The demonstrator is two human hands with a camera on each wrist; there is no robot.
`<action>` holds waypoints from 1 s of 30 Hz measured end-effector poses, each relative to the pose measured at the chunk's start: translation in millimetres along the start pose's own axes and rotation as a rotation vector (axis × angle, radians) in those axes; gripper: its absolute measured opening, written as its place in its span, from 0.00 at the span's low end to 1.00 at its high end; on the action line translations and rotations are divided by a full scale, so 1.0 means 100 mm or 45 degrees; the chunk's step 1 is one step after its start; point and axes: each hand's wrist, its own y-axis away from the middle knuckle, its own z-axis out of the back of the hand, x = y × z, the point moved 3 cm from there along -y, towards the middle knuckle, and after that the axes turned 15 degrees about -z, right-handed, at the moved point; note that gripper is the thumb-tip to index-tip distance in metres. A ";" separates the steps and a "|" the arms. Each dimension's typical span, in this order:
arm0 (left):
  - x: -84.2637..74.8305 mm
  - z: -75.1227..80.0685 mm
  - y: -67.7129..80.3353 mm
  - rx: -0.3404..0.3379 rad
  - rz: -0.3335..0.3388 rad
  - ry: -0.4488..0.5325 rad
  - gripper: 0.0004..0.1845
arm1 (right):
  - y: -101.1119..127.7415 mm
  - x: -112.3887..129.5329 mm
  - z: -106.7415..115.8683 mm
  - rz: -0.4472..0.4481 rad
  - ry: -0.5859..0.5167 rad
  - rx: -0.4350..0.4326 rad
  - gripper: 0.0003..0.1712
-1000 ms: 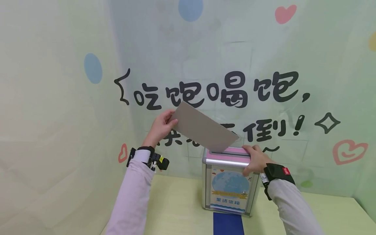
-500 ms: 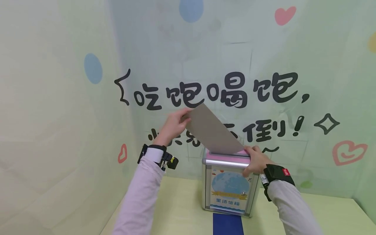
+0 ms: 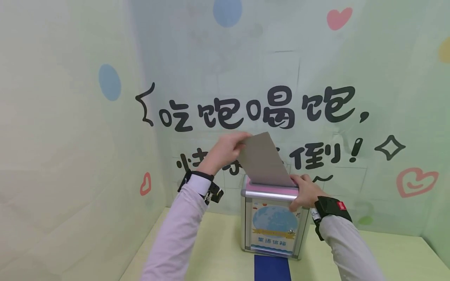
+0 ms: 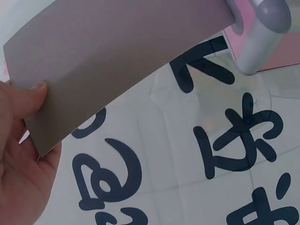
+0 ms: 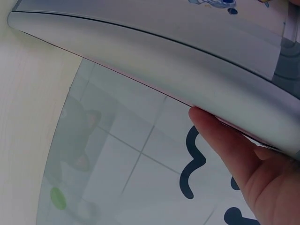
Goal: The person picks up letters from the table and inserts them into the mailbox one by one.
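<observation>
My left hand (image 3: pixel 226 150) pinches the upper left corner of a plain grey-brown card (image 3: pixel 265 160) between thumb and fingers. The card slants down to the right, its lower edge at the slot in the pink top of a mailbox (image 3: pixel 270 194). In the left wrist view, the card (image 4: pixel 108 56) reaches the slot end beside the box's silver corner (image 4: pixel 274 14). At the box's upper right corner, my right hand (image 3: pixel 306 192) grips it, thumb over the front. The right wrist view shows a finger (image 5: pixel 220 136) along the box's silver side edge (image 5: pixel 140 61).
The box stands upright on a pale yellow table (image 3: pixel 218 238), close to the back wall. A dark blue strip (image 3: pixel 272 268) lies in front of its base. Printed lettering and hearts cover the wall (image 3: pixel 197 58) behind; another wall (image 3: pixel 63 156) rises on the left.
My left hand has moved right and slightly down, turning the card steeper and bringing its lower edge along the slot. My right hand and the box stay in place.
</observation>
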 end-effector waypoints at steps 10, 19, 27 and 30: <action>-0.05 -0.33 -0.10 0.153 -0.020 0.000 0.20 | -0.01 -0.01 -0.01 -0.010 -0.002 0.000 0.62; -0.05 -0.62 -0.06 0.258 0.015 0.048 0.22 | -0.02 0.00 0.00 -0.020 -0.005 -0.002 0.60; -0.09 -0.79 -0.07 0.314 -0.025 -0.014 0.21 | -0.02 0.01 0.00 -0.001 0.005 -0.007 0.59; -0.12 -0.83 -0.11 0.322 -0.051 -0.037 0.22 | -0.03 -0.01 0.00 -0.004 0.004 -0.006 0.57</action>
